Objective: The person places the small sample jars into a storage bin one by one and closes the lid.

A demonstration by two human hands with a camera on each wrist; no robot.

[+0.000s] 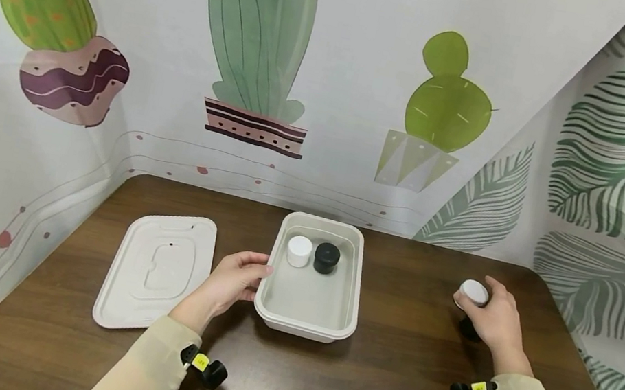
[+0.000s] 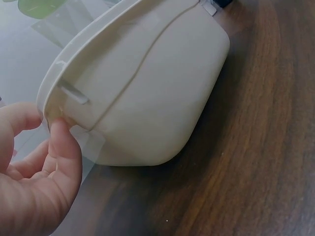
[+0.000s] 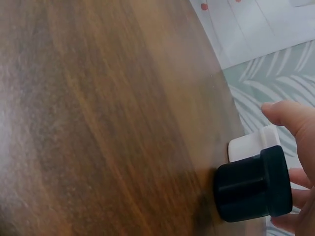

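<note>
My left hand (image 1: 235, 279) grips the left rim of a deep off-white plastic container (image 1: 309, 302); the left wrist view shows thumb and fingers pinching the rim (image 2: 51, 93). Inside the container, toward its far end, stand a white lidded jar (image 1: 299, 252) and a black one (image 1: 326, 258). At the right of the table my right hand (image 1: 494, 318) is spread about a second white jar (image 1: 474, 291), its thumb showing a small gap from the jar in the right wrist view. A second black jar (image 3: 251, 187) stands just nearer than that white jar, partly hidden by the hand in the head view.
A flat off-white lid (image 1: 157, 272) lies on the brown wooden table (image 1: 379, 388), left of the container. Printed cloth walls (image 1: 356, 91) with cacti and leaves rise behind and at both sides of the table. Each wrist wears a black strapped camera.
</note>
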